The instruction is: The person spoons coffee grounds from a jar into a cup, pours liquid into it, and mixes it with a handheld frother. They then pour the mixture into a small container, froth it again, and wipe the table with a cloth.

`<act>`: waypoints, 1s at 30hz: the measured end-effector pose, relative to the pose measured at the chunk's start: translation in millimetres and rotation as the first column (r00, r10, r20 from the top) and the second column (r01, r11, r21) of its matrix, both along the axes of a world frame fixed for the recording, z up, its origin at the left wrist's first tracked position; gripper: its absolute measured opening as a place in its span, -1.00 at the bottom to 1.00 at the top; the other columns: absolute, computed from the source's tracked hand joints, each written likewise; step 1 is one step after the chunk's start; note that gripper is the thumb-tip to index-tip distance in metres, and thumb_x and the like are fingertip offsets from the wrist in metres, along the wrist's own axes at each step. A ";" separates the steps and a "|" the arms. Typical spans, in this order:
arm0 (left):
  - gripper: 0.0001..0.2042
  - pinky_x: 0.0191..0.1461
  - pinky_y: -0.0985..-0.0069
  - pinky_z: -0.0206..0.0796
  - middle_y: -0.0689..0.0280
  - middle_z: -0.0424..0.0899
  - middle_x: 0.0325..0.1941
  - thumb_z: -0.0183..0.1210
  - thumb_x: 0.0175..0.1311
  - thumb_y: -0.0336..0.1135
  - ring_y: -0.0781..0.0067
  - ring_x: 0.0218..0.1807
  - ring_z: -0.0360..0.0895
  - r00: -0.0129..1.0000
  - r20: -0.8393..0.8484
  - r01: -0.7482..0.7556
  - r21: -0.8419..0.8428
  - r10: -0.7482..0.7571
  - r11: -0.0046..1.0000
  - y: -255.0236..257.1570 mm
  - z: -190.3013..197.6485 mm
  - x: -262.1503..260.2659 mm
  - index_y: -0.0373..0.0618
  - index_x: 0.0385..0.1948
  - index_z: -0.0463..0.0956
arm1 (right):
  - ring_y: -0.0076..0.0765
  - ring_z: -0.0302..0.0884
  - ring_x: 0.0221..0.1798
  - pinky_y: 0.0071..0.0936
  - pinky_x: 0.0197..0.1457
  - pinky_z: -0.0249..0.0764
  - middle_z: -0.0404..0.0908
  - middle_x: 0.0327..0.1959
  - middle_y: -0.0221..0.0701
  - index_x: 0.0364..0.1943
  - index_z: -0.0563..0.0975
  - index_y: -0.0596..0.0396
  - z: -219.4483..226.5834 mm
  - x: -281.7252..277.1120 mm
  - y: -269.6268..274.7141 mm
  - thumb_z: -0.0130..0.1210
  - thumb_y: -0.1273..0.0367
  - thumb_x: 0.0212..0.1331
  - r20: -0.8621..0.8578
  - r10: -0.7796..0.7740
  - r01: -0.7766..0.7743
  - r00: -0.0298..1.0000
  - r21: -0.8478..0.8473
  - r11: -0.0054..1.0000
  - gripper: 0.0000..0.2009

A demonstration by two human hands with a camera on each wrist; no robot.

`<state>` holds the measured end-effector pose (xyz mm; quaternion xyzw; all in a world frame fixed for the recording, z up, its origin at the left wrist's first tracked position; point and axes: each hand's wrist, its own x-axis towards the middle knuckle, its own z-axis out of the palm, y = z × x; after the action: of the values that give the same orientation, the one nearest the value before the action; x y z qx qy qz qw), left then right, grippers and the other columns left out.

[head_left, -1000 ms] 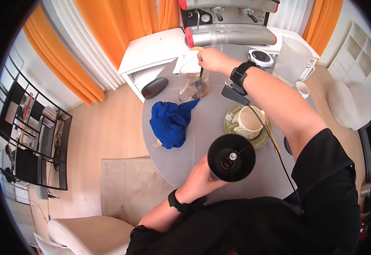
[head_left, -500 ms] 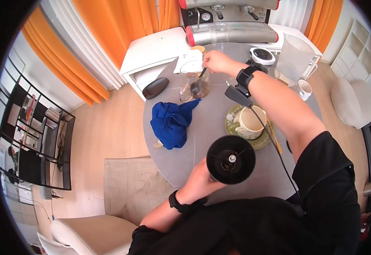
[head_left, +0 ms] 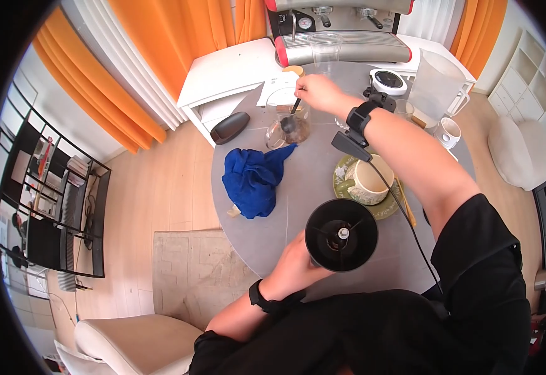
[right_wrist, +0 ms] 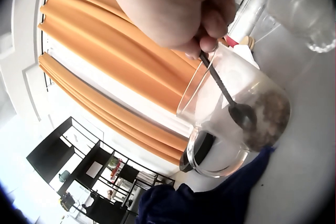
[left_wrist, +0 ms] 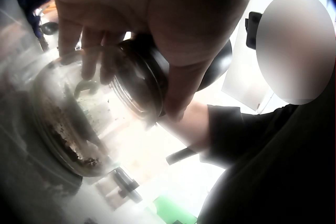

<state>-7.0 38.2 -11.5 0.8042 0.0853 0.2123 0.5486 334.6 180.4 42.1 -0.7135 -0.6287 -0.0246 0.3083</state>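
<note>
My left hand (head_left: 293,261) grips a manual coffee grinder near my body. Its round black top (head_left: 323,253) faces up, with a metal shaft in the middle. In the left wrist view, its glass jar (left_wrist: 100,163) holds some dark bits, and fingers and thumb lie around the jar's neck. At the far side of the table, my right hand (head_left: 318,92) pinches the handle of a black spoon (right_wrist: 223,88). The spoon's bowl is inside a glass jug (right_wrist: 207,111), just above brown, lumpy contents (right_wrist: 275,111) at its bottom.
A blue cloth (head_left: 253,184) lies left of centre. The cream cup (head_left: 373,178) stands on a green plate (head_left: 382,211). Farther back are a black case (head_left: 230,128), a white scale (head_left: 387,81), a clear pitcher (head_left: 435,84) and a small cup (head_left: 448,131). An espresso machine (head_left: 345,50) stands behind.
The spoon's bowl has shifted left and up a little within the jug, so the spoon leans more. My right hand has moved slightly. The left hand keeps holding the grinder in place.
</note>
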 end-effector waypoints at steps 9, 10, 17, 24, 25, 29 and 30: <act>-0.33 0.22 0.23 0.45 0.10 0.57 0.19 0.50 0.00 -0.35 0.00 0.20 0.57 1.000 -0.005 0.005 0.008 -0.005 1.000 0.3 -0.3 -0.3 -0.09 0.25 0.45 | -0.14 0.69 -0.35 -0.22 -0.19 0.55 0.70 -0.45 -0.19 -0.27 0.67 0.15 2.2 -7.4 9.5 0.22 0.30 0.25 -0.105 0.025 -0.032 0.994 -0.068 0.997 -0.81; -0.33 0.23 0.23 0.44 0.10 0.57 0.19 0.50 0.00 -0.35 0.00 0.21 0.56 1.000 0.000 0.007 0.018 -0.007 1.000 0.6 -0.2 0.2 -0.09 0.25 0.45 | -0.25 0.65 -0.43 -0.27 -0.26 0.53 0.68 -0.51 -0.25 -0.30 0.67 0.15 4.1 -3.0 8.8 0.22 0.30 0.26 -0.167 0.005 -0.017 0.986 -0.074 0.997 -0.81; -0.31 0.25 0.23 0.43 0.08 0.55 0.23 0.50 0.00 -0.35 -0.02 0.24 0.54 1.000 -0.009 0.018 0.043 -0.018 0.999 1.3 -0.3 0.9 -0.10 0.27 0.42 | -0.51 0.45 -0.59 -0.42 -0.45 0.35 0.57 -0.63 -0.44 -0.36 0.66 0.14 19.4 22.3 -17.4 0.18 0.33 0.32 -0.440 -0.181 0.122 0.880 -0.158 0.980 -0.82; -0.28 0.24 0.23 0.44 0.08 0.54 0.24 0.50 0.00 -0.34 -0.01 0.24 0.54 1.000 -0.010 0.017 0.038 -0.016 0.999 1.6 -4.5 1.0 -0.10 0.29 0.40 | -0.71 0.17 -0.63 -0.65 -0.58 0.01 0.42 -0.61 -0.59 -0.17 0.60 0.11 54.9 27.4 -80.0 0.09 0.34 0.41 -0.767 -0.177 0.116 0.617 -0.134 0.984 -0.86; -0.29 0.24 0.24 0.44 0.09 0.54 0.24 0.50 0.00 -0.34 -0.01 0.24 0.54 1.000 -0.012 0.018 0.021 -0.018 1.000 1.3 -4.3 0.3 -0.10 0.29 0.40 | -0.73 0.13 -0.63 -0.66 -0.59 -0.03 0.39 -0.61 -0.61 -0.15 0.59 0.10 62.9 26.4 -92.3 0.08 0.34 0.42 -0.792 -0.133 0.090 0.596 -0.099 0.991 -0.85; -0.30 0.22 0.25 0.45 0.12 0.55 0.23 0.50 0.00 -0.37 0.03 0.22 0.56 0.999 0.049 0.012 0.031 -0.014 0.999 0.2 1.3 3.0 -0.10 0.28 0.41 | -0.81 0.04 -0.61 -0.70 -0.59 -0.11 0.30 -0.62 -0.69 -0.10 0.59 0.09 108.6 2.1 -166.9 0.04 0.32 0.47 -0.806 0.038 -0.021 0.590 0.032 0.999 -0.83; -0.30 0.22 0.25 0.45 0.12 0.55 0.23 0.50 0.00 -0.37 0.03 0.22 0.56 0.999 0.048 0.013 0.019 -0.014 1.000 -0.1 1.1 3.5 -0.10 0.28 0.41 | -0.82 0.04 -0.60 -0.71 -0.58 -0.11 0.29 -0.62 -0.71 -0.10 0.59 0.09 120.6 -10.1 -191.4 0.03 0.31 0.48 -0.791 0.079 -0.056 0.607 0.056 0.997 -0.82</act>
<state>-3.4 38.1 -10.5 0.8043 0.0644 0.2288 0.5446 324.5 -10.9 162.7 -0.6228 -0.4537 0.2967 0.5642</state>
